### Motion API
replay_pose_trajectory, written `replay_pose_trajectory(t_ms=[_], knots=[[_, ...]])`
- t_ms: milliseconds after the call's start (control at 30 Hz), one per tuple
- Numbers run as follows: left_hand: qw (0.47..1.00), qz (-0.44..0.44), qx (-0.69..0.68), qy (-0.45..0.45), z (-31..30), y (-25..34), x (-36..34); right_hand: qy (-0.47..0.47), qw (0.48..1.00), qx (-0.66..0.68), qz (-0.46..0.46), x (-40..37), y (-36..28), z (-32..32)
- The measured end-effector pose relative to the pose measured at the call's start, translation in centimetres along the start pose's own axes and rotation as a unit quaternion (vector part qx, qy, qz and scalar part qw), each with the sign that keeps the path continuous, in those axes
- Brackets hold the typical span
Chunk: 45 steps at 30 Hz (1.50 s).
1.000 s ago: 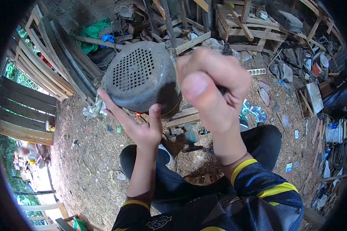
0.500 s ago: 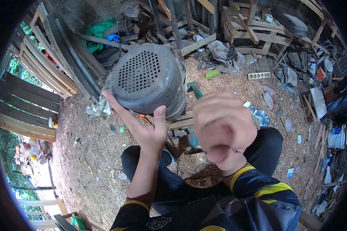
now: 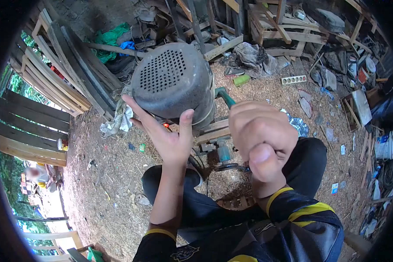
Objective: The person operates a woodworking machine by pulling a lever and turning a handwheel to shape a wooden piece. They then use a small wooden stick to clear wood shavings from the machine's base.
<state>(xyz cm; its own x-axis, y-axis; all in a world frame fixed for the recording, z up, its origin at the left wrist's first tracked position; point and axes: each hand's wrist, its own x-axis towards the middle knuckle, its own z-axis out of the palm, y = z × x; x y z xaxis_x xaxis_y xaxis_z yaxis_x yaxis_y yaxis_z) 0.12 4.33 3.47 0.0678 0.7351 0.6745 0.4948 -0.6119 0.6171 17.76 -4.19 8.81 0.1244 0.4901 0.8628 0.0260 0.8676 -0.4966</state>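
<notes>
At upper center, a motor (image 3: 170, 83) is sitting, likely heavy, rigid, best held around its sides | left hand (image 3: 172, 139), spread wide, is bracing it | right hand (image 3: 264, 135) is apparently clenching a green handle (image 3: 225, 98)

No wording can be read. On the black-and-yellow fabric shirt (image 3: 288, 240), the pale crest (image 3: 185, 252) and small light lettering (image 3: 264, 227) are illegible. Beyond its right sleeve, a blue-and-white rectangular card (image 3: 335, 188) is too small.
</notes>
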Motion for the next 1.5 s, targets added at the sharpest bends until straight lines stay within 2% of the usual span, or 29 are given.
replay_pose_trajectory(t_ms=[100,200,233,333,433,567,600,633,833,900,967,1100,1167,1200,1300,1333,1433,1500], knots=[[0.999,0.026,0.040,-0.003,-0.4,0.1,-0.3,0.024,1.000,-0.003,-0.016,-0.1,0.3,0.3],[0.999,0.034,0.020,0.008,-0.1,0.6,-0.6,0.071,0.997,0.007,-0.032,-0.3,0.7,1.3],[1.000,0.026,0.010,0.005,0.0,0.8,-0.7,0.070,0.997,0.000,-0.016,-0.3,0.4,1.1],[0.999,-0.002,-0.040,-0.001,0.1,1.8,-0.5,0.087,0.994,-0.010,-0.068,-0.4,1.3,1.1],[1.000,0.018,0.010,0.017,0.1,1.4,-1.0,0.069,0.991,-0.019,-0.110,-1.2,1.8,0.2],[0.998,0.019,0.064,-0.003,-0.4,1.9,-0.8,0.041,0.994,-0.017,-0.096,-1.4,1.0,-0.1],[0.996,0.023,0.081,-0.008,-0.5,1.8,-0.6,0.062,0.992,-0.038,-0.099,-1.1,0.8,0.3],[0.995,0.025,0.097,-0.013,-0.6,1.7,-0.5,0.064,0.993,-0.040,-0.092,-1.2,0.6,0.4],[0.999,-0.019,-0.035,-0.016,-0.6,2.4,-0.5,0.032,0.999,0.015,-0.039,-2.0,0.4,0.3],[0.998,0.023,-0.050,-0.005,-0.1,1.0,-0.8,0.002,1.000,0.025,-0.009,-2.1,-0.1,-0.7],[0.997,0.049,-0.059,-0.001,0.1,-0.5,-0.8,0.022,0.998,0.047,0.041,-2.6,-0.1,-0.1],[0.997,0.074,-0.023,0.009,-0.5,-0.2,-0.7,0.049,0.997,0.056,0.037,-3.4,0.4,0.3],[0.996,0.058,-0.060,-0.001,-1.1,0.4,-0.9,0.088,0.993,0.072,0.029,-3.9,1.1,0.8],[0.996,0.064,-0.056,-0.003,-1.5,0.2,-0.9,0.061,0.997,0.051,0.012,-4.4,1.8,0.4],[0.997,0.069,-0.043,-0.010,-2.5,-0.6,-1.4,0.100,0.992,0.041,0.057,-6.8,4.9,0.6],[0.997,0.069,-0.039,-0.013,-2.8,-0.9,-1.5,0.064,0.995,0.010,0.078,-7.6,5.6,0.3],[0.995,0.097,-0.025,-0.006,-3.7,-1.5,-2.1,0.102,0.981,-0.097,0.135,-9.2,7.7,0.9],[0.996,0.083,-0.033,-0.002,-4.2,-2.0,-2.7,0.108,0.977,-0.117,0.140,-10.0,9.8,0.6]])
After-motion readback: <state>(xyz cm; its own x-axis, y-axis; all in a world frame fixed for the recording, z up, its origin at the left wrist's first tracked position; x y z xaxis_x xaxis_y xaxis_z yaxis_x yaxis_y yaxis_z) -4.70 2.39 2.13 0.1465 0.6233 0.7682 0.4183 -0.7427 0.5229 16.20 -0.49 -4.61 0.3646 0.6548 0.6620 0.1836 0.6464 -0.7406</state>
